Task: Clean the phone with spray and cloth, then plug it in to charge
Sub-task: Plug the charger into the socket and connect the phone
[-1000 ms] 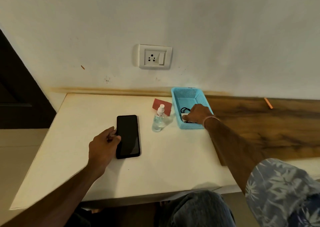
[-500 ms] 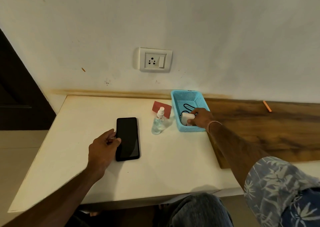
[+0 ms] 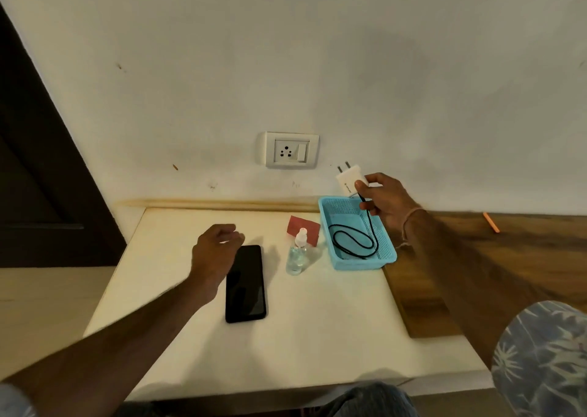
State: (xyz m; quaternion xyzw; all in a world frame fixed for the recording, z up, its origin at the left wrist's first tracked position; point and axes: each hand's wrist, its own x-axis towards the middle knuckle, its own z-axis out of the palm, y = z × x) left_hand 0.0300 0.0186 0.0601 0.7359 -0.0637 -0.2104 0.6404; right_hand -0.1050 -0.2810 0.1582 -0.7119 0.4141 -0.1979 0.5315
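Head view: charging step in hand
R hand (image 3: pixel 386 202) grips white charger adapter (image 3: pixel 351 180) right of centre, cable (image 3: pixel 355 242) trailing into blue basket (image 3: pixel 362 262). L hand (image 3: pixel 216 251) loosely curled, empty, by phone (image 3: pixel 245 284) at centre. Next, prob. pins into wall socket (image 3: pixel 290 149).

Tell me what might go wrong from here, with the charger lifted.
1. The black cable lies coiled in the blue plastic basket; raising the white charger adapter may drag the basket into the clear spray bottle.
2. The right hand pinches the adapter at one end; that grip may slip.
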